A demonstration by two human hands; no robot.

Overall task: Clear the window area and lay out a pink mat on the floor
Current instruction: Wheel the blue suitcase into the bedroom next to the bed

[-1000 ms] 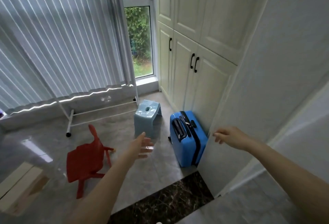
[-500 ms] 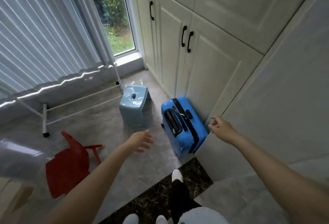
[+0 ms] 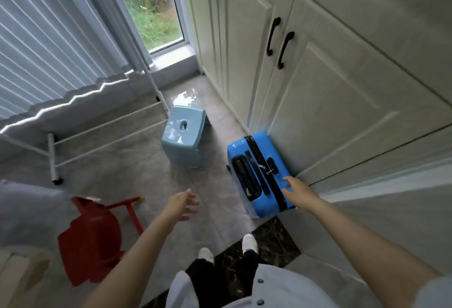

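A small bright blue suitcase (image 3: 254, 173) stands against the white cabinet doors, its black handle facing up. My right hand (image 3: 297, 190) reaches over its near right corner with fingers spread, holding nothing. My left hand (image 3: 179, 206) hovers open above the floor, between the suitcase and a tipped red plastic chair (image 3: 91, 236). A pale blue plastic stool (image 3: 182, 136) stands on the tiles near the window. No pink mat is in view.
A white metal rack frame (image 3: 52, 161) on castors runs along the striped curtain (image 3: 49, 38) at the left. White cabinets (image 3: 330, 87) fill the right side. A dark marble threshold strip (image 3: 274, 239) lies by my feet.
I have stepped closer and the view has tilted down. My right hand left the wall edge and came down to the suitcase. My left hand stayed open, drifting forward.
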